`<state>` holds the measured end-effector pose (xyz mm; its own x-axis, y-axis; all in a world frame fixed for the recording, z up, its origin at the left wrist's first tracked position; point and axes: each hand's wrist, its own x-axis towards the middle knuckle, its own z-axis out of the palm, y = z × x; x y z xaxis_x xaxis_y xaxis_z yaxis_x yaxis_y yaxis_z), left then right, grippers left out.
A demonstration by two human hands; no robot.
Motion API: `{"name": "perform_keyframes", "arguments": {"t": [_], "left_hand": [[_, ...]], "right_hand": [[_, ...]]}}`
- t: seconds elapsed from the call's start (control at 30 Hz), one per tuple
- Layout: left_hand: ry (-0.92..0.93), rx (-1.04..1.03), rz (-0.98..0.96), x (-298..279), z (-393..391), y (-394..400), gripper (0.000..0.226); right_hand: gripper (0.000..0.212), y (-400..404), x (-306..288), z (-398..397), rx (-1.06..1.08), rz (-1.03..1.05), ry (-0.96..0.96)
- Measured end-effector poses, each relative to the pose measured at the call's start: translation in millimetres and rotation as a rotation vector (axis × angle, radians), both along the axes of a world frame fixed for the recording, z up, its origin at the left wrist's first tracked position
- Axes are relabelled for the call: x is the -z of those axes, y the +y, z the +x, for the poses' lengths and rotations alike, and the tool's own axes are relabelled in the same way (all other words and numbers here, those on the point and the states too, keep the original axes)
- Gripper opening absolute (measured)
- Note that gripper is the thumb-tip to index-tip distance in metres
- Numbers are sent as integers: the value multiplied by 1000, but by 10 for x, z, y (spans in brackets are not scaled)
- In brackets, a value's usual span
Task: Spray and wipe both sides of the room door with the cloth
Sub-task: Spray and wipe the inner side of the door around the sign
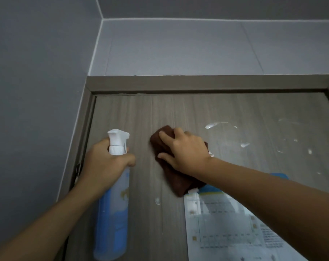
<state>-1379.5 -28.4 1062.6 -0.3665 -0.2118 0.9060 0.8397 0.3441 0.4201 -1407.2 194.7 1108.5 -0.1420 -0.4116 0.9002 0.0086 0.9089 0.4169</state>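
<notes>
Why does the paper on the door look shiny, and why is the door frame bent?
Head view: the paper sheet is glossy and mirrors room light; the wide-angle lens bows the door frame; the brown cloth is slightly motion-blurred.

Occlusions and cut-offs, upper door area
Right hand (186, 149) covers most of the brown cloth (176, 181); right forearm hides part of the laminated sheet (225, 223), its print too small to read; door (178, 110) cut off right and below.

Perhaps a dormitory: notice (229, 223) on door (178, 113).
</notes>
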Motion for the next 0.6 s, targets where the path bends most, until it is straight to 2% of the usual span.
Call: {"name": "perform_keyframes", "arguments": {"t": [0.1,0.17,0.33,0.4,0.47,0.6], "left_hand": [[-1,-12,1,6,7,12,36],[-1,-11,9,0,2,-1,34],[-7,2,0,-7,0,-10,31],[2,20,13,-20,-8,-37,37],[5,18,43,-68,-11,-97,40],[16,-11,130,-132,23,-189,29]], "right_hand": [[61,-43,233,-1,-13,196,-46],[56,-50,148,34,5,223,-66],[45,-147,-573,22,-15,-186,-10],[41,-288,-642,-26,-30,-254,-6],[44,-460,-542,-39,-76,-176,-51],[55,-644,-90,-61,-99,202,-176]]}}
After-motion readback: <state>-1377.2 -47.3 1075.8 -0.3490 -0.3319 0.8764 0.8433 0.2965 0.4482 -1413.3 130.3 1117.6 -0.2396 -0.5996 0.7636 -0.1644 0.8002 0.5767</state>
